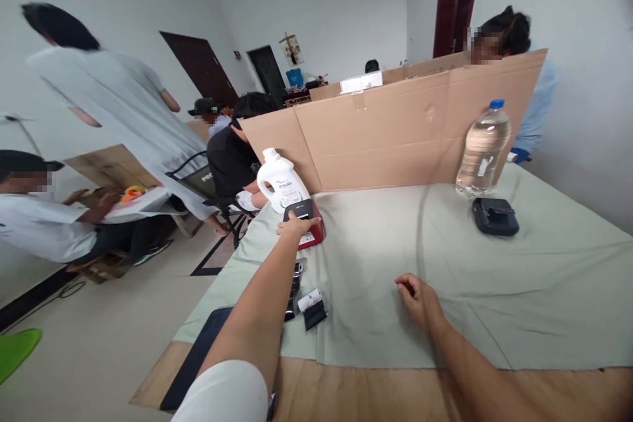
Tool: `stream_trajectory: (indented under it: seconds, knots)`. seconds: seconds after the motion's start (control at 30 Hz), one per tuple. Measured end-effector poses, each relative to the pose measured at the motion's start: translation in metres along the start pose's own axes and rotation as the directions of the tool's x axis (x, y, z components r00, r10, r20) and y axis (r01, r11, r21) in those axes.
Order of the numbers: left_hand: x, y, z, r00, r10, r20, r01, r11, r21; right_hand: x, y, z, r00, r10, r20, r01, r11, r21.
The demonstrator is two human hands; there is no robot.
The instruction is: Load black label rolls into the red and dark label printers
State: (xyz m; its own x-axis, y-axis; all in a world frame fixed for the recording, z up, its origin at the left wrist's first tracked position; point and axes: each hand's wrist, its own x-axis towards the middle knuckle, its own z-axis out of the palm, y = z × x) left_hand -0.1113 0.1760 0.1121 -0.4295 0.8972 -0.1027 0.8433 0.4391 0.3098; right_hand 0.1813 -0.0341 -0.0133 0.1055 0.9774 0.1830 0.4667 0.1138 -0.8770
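My left hand [295, 225] reaches forward and rests on a red box with a black top [307, 219] near the table's left edge, fingers laid over its near side. Just behind the box stands a white jug with a handle [279, 181]. My right hand [418, 297] lies loosely curled on the pale green cloth [445, 277], holding nothing. Beside my left forearm lie a small black holder with a white paper roll [312, 306] and another black part [295, 287].
A cardboard screen [395, 125] stands across the back of the table. A clear water bottle with a blue cap [482, 148] and a small black device [495, 216] sit at the right. A black flat item [198, 356] lies at the near left. Several people are around the left side.
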Motion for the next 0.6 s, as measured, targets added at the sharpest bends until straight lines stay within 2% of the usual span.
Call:
stream_trajectory:
  seconds: [0.07,0.13,0.33,0.47,0.53,0.6]
  knots:
    - [0.000,-0.001,0.005,0.998,-0.067,-0.016,0.067,0.998,0.018,0.000,-0.001,0.000,1.000,0.006,0.007,-0.006,1.000,0.007]
    - [-0.006,0.000,0.007,0.996,-0.082,-0.027,0.083,0.996,0.023,0.000,-0.001,0.000,1.000,0.012,0.016,-0.013,1.000,0.010]
    - [-0.038,0.015,-0.009,1.000,0.012,-0.017,-0.012,1.000,0.011,0.002,0.004,0.000,1.000,0.005,0.027,-0.006,0.999,0.041]
    - [-0.086,0.031,-0.020,0.981,0.196,-0.001,-0.196,0.980,-0.015,0.002,0.006,0.000,0.999,0.032,-0.019,-0.028,0.984,0.178]
    - [-0.123,0.035,-0.019,0.940,0.341,0.023,-0.340,0.939,-0.049,0.001,0.005,0.000,0.994,0.047,-0.096,-0.020,0.965,0.262]
    - [-0.166,0.037,-0.012,0.880,0.472,0.057,-0.466,0.880,-0.096,0.000,0.005,0.002,0.986,0.053,-0.160,0.004,0.941,0.337]
